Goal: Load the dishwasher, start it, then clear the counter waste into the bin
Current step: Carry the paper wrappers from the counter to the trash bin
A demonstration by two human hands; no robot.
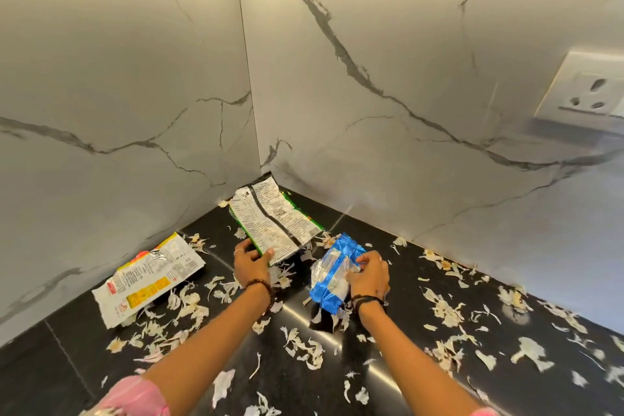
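Three empty wrappers are what I can pick out on the black table (304,378), and I have hold of two. My left hand (251,265) has its fingers (269,252) curled over the near edge of the green wrapper (275,223), which lies printed side up and reaches back into the corner where the marble walls meet. My right hand (369,272) grips the blue wrapper (332,275), crumpled and raised a little off the table, with my fingers wrapped round its right side. The yellow wrapper (148,280) lies flat near the left wall, well apart from both hands and untouched.

Pale papery peels (449,309) are strewn across nearly the whole table, from beside the yellow wrapper out to the right edge of view, and more sit close to me between my forearms. They look light and flaky, so I judge they will need sweeping together and will not come up piece by piece.

No dishwasher or bin shows from here, so I cannot tell whether the loading and starting are finished. Going by my hands, I judge I am on the last part, clearing the waste, and only at its beginning: two wrappers gripped, none binned as far as I can see, one wrapper and all the peels left. A wall socket (587,94) sits high at the right.
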